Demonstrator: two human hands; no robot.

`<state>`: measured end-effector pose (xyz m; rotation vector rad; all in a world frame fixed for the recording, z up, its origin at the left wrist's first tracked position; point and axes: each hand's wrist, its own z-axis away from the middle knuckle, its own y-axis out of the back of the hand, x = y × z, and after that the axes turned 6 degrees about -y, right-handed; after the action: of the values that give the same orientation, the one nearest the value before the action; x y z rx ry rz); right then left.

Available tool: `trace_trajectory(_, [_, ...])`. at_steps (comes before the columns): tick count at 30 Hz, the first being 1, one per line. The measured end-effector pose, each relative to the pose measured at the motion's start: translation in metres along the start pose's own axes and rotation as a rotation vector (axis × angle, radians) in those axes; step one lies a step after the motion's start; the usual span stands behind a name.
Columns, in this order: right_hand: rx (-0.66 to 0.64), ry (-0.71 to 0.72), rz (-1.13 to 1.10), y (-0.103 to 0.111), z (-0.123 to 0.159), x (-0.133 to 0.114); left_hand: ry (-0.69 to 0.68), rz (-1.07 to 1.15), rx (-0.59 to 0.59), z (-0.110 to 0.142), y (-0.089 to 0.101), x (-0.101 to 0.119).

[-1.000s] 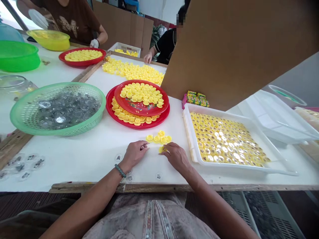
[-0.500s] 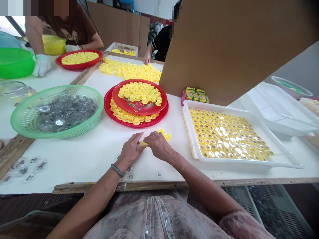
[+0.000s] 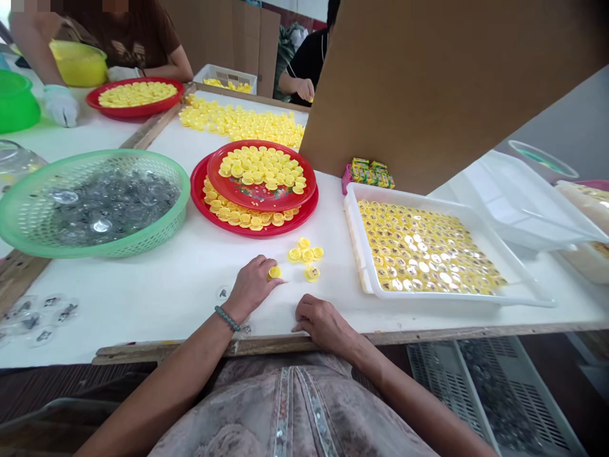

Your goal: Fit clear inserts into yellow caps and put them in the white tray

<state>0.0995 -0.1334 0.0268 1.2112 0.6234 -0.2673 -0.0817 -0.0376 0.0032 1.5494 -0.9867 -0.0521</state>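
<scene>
My left hand (image 3: 253,287) pinches a small yellow plastic cup (image 3: 275,272) between thumb and fingers, just above the white table. To its right, my right hand (image 3: 326,320) is low near the table's front edge, fingers curled together on the surface; whatever is under its fingertips is hidden. A yellow cup with a printed disc (image 3: 312,273) sits between and beyond the hands. Behind it is a little cluster of yellow cups (image 3: 305,252). A clear printed disc (image 3: 223,292) lies left of my left hand.
Ahead are stacked red plates (image 3: 200,212) of yellow cups. A green basket (image 3: 183,212) of clear discs stands left, with loose discs (image 3: 42,335) before it. A white tray (image 3: 523,299) of finished-looking pieces and a cardboard panel (image 3: 428,89) are right. Two people work across the table.
My right hand moved from the cluster to my left hand, then back down to the table's front edge. A yellow cup is now in my left hand; a disc-topped one stands near the cluster.
</scene>
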Motion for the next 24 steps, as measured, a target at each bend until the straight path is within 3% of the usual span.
trace_trajectory(4, [0.089, -0.054, -0.147, 0.000, -0.007, 0.005, 0.045, 0.035, 0.019, 0.003, 0.001, -0.001])
trace_trajectory(6, [0.175, -0.138, -0.279, -0.001, -0.013, 0.009, 0.051, 0.077, 0.090, 0.004, 0.001, 0.001])
trace_trajectory(9, [0.249, -0.299, -0.601, 0.000, -0.027, 0.009, 0.035, 0.203, 0.215, 0.007, 0.004, 0.005])
trace_trajectory(11, [0.272, -0.329, -0.815, 0.002, -0.037, 0.004, 0.034, 0.330, 0.214, 0.010, 0.007, 0.010])
trace_trajectory(14, [0.360, -0.244, -0.909, 0.005, -0.050, -0.008, 0.131, 0.572, 0.086, 0.010, 0.012, 0.017])
trace_trajectory(18, [0.476, -0.087, -0.762, 0.004, -0.060, -0.024, 0.306, 0.895, -0.100, 0.005, 0.016, 0.020])
trace_trajectory(24, [0.397, -0.013, -0.837, 0.016, -0.056, -0.028, 0.416, 1.087, -0.086, 0.002, 0.017, 0.010])
